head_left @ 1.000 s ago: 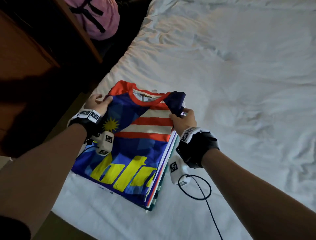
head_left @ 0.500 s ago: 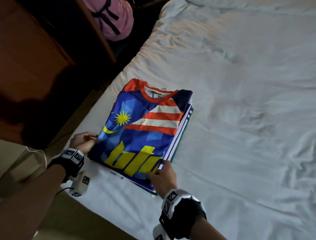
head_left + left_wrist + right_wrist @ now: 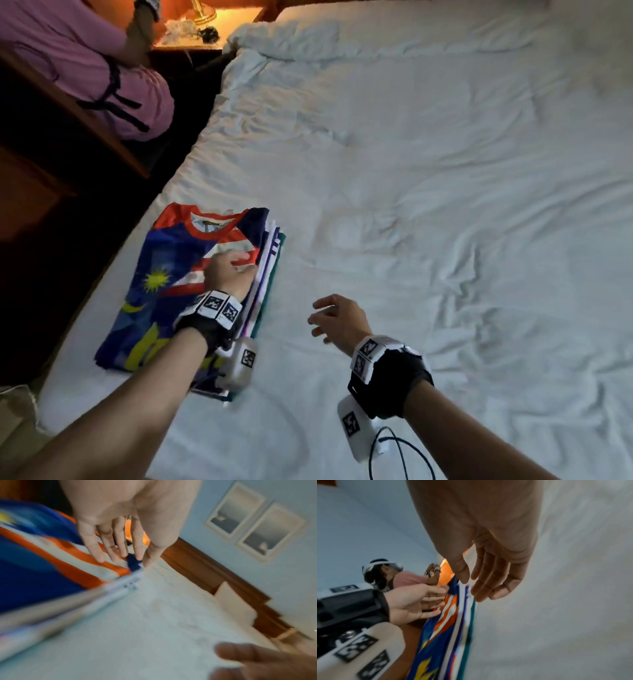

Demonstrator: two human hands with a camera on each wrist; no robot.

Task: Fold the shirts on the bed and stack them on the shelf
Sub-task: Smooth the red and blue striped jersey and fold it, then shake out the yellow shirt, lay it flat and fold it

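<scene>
A stack of folded shirts (image 3: 178, 294) lies near the bed's left edge. The top shirt is blue with a red collar, red and white stripes and yellow print. White, purple and teal layers show along the stack's right side (image 3: 464, 626). My left hand (image 3: 236, 262) reaches over the striped part with straight fingers (image 3: 118, 553); whether it presses the cloth or hovers just above it I cannot tell. My right hand (image 3: 325, 317) hangs over bare sheet to the right of the stack, its fingers (image 3: 488, 586) loosely bent and holding nothing.
The white rumpled bed sheet (image 3: 445, 205) spreads to the right. A person in a pink top (image 3: 85, 68) sits at the upper left behind dark wooden furniture (image 3: 89, 116). A lit nightstand (image 3: 205, 24) stands beyond. A cable (image 3: 394, 452) hangs from my right wrist.
My left hand left the stack's left edge and crossed over onto the striped part. My right hand let go of the stack's near edge and moved off to its right.
</scene>
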